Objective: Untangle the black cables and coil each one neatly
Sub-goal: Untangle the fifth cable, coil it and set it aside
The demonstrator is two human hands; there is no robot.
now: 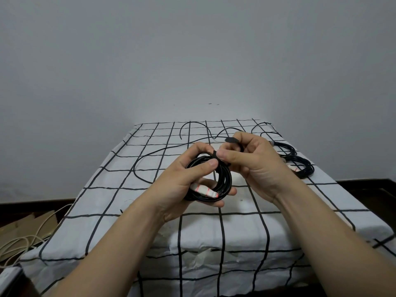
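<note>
My left hand (188, 179) grips a coiled black cable (224, 183) with a white label marked in red, held above the table (102, 185). My right hand (252, 161) pinches a black strap at the top of that coil, and the strap's free end sticks out between its fingers. Two more coiled black cables (300, 166) lie at the right edge of the table behind my right hand. A loose black cable (145, 155) runs in a long loop over the far and left part of the table.
The table wears a white cloth with a black grid, hanging over its front edge. A plain grey wall stands behind. On the floor at the lower left lie cardboard (27, 224) and pale cords (19, 243). Dark floor shows at the right.
</note>
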